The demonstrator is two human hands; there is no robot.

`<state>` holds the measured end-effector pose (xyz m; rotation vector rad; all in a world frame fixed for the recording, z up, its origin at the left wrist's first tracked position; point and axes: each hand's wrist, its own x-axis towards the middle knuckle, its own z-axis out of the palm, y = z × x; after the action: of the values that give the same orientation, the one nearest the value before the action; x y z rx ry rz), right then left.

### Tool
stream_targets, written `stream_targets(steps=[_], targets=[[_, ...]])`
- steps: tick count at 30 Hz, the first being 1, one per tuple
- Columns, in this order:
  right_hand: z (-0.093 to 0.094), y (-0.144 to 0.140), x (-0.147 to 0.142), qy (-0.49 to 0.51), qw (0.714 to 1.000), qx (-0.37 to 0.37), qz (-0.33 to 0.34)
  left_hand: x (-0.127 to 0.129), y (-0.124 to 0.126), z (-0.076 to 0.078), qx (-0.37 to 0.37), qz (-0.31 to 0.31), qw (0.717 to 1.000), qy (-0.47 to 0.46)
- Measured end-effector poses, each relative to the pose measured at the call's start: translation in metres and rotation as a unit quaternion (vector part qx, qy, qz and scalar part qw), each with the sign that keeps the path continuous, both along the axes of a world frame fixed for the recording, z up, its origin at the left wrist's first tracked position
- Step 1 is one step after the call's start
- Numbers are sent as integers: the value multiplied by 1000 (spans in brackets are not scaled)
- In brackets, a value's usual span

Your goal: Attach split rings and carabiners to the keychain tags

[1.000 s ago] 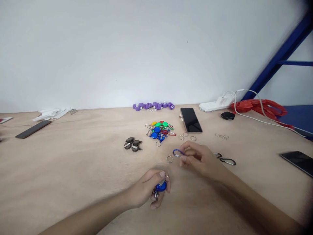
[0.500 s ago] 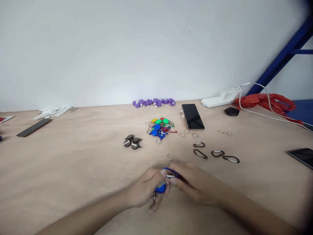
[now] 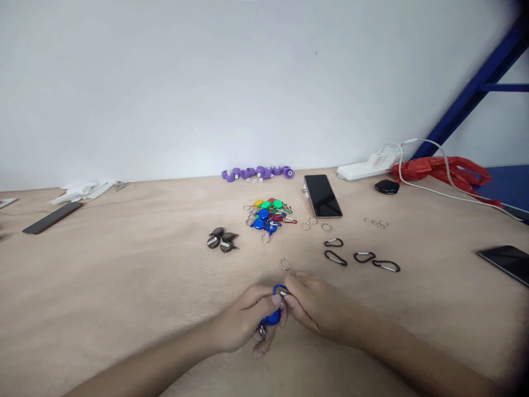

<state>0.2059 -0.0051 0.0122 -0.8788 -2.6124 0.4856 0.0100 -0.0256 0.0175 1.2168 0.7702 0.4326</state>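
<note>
Both hands meet low on the surface [image 3: 103, 286], left hand [image 3: 248, 320] clamped on one blue tag [image 3: 270, 318], right hand [image 3: 316, 306] pinching one blue clip [image 3: 280, 289], four black clips [image 3: 359, 256] beyond, bare room leftward.

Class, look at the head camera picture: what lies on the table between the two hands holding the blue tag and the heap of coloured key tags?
In the head view, one loose silver split ring lies between the hands and the coloured heap; otherwise bare wooden table.
</note>
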Motion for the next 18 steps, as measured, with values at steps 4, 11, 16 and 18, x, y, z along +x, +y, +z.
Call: stream_targets(steps=[4,11,16,18], targets=[[2,0,-1,-12,998,-24,-49,3,-3,-1,52,69,996,21],[-7,1,-5,-24,998,-3,-62,5,-4,-4,158,124,972,125],[-11,0,-6,-27,997,29,-73,5,-2,2,199,105,963,149],[-10,0,-7,-6,997,26,-74,5,-2,3,207,98,960,159]])
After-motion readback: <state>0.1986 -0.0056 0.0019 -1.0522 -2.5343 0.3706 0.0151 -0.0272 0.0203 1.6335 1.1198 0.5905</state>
